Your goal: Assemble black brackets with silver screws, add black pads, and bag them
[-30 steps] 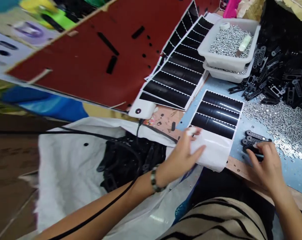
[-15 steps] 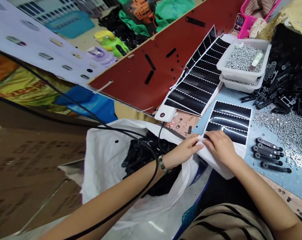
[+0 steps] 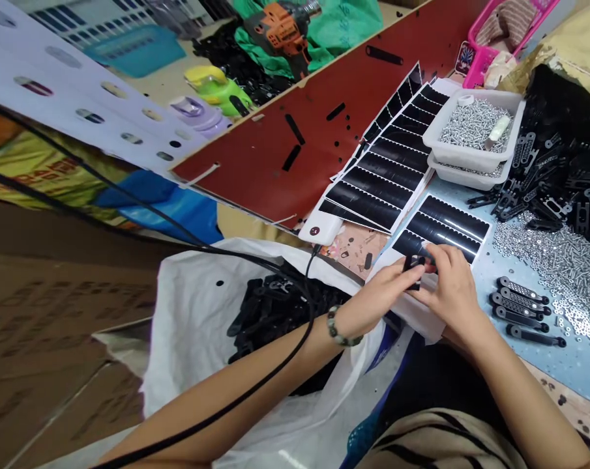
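Note:
Between my two hands is a small bent black sticker strip point(image 3: 414, 273), partly covered by fingers. My left hand point(image 3: 383, 290) pinches it from the left, a beaded bracelet on the wrist. My right hand point(image 3: 451, 283) has its thumb and fingertips closed on the strip's other side. Right beneath and beyond them lies a white-backed sheet of glossy black stickers point(image 3: 444, 221) with scalloped edges, its near part bare white backing. To the right of my right hand, several black slotted handles point(image 3: 522, 293) lie side by side on the blue table surface point(image 3: 475, 326).
Stacked white tubs point(image 3: 512, 124) of screws stand at the back, beside more sticker sheets point(image 3: 397, 159). Loose screws point(image 3: 563, 260) and black parts point(image 3: 559, 176) spread to the right. A white sack point(image 3: 182, 319) of black parts sits at left, and a black cable point(image 3: 302, 352) crosses my left arm.
My hands have lifted slightly off the sheet's near edge and now hold a black strip between them. The right hand has turned, and the view has shifted a little.

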`<state>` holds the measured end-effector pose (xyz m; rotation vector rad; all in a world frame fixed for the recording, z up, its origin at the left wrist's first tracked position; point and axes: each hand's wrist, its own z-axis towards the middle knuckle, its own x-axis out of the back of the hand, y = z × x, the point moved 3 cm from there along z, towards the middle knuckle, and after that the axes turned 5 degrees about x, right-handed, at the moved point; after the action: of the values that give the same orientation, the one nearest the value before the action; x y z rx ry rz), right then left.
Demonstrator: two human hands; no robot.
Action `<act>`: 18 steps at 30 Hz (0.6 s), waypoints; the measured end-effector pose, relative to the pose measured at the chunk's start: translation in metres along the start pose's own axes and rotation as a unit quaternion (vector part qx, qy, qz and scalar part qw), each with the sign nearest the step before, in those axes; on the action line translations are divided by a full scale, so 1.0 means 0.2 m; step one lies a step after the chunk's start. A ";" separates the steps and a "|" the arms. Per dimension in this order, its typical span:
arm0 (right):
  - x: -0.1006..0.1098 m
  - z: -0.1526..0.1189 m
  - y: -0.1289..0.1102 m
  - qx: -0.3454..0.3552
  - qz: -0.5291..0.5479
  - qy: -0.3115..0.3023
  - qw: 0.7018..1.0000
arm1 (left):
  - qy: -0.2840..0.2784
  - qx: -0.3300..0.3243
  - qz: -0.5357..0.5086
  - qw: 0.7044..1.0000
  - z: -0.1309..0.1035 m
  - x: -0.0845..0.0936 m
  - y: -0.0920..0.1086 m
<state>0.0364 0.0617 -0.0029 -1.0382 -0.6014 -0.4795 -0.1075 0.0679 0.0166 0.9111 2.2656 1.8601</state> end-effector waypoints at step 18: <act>0.60 -0.49 0.31 -0.304 0.199 0.238 0.901 | -0.067 -0.314 0.294 0.900 0.21 -0.42 0.14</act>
<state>0.1871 -0.0097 0.0000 -1.5268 0.2274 -0.5448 -0.0106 0.0678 0.0055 1.6139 1.2087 2.4158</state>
